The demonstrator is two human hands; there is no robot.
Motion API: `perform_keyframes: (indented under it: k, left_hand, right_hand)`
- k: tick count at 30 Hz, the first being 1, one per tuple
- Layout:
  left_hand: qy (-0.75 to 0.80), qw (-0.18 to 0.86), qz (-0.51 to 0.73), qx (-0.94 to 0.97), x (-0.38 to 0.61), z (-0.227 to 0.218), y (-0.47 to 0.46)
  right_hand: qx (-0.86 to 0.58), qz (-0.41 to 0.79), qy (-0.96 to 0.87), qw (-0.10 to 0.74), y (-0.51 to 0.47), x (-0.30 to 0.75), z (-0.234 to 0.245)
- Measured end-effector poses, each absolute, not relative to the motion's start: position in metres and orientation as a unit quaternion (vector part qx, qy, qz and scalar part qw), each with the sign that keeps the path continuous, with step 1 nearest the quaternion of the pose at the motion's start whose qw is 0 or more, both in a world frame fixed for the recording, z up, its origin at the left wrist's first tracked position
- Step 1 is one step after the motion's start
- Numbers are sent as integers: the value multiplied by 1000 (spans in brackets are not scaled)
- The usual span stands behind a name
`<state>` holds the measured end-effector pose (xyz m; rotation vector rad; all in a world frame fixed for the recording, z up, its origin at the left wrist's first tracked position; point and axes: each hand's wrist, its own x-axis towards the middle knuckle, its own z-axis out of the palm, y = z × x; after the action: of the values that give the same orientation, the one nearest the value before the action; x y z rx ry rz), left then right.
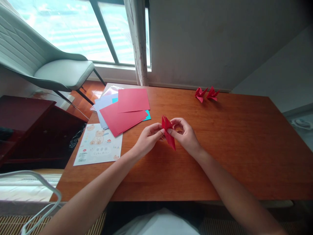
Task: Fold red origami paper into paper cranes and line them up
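Note:
A folded piece of red origami paper (168, 133), narrow and pointed at its lower end, is held up over the table between both hands. My left hand (150, 135) pinches its left side with thumb and fingers. On the opposite side, my right hand (184, 134) grips it, the thumb pressed on its face and the fingers curled behind. Two points stand up at its top. Parts of the paper are hidden by my fingertips.
Red paper sheets (133, 100) overlap lilac and blue ones at the table's (239, 153) left. Below them lies a white sheet with bear drawings (97, 147). Two folded red paper figures (201, 94) stand near the back edge. A pale chair (63, 73) is beyond the left side.

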<state>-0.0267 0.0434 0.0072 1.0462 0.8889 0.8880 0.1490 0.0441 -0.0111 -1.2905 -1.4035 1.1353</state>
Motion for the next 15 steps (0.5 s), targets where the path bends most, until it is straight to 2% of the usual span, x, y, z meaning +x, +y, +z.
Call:
perform_keyframes:
  k: [5,15]
  left_hand:
    - [400,680,389,477,-27,9,43]
    - [440,659,379,478,-24,9,42]
  right_hand:
    - [-481,538,-542,430,45,151,-10]
    - [-475,593,-487,430,46,149,-5]
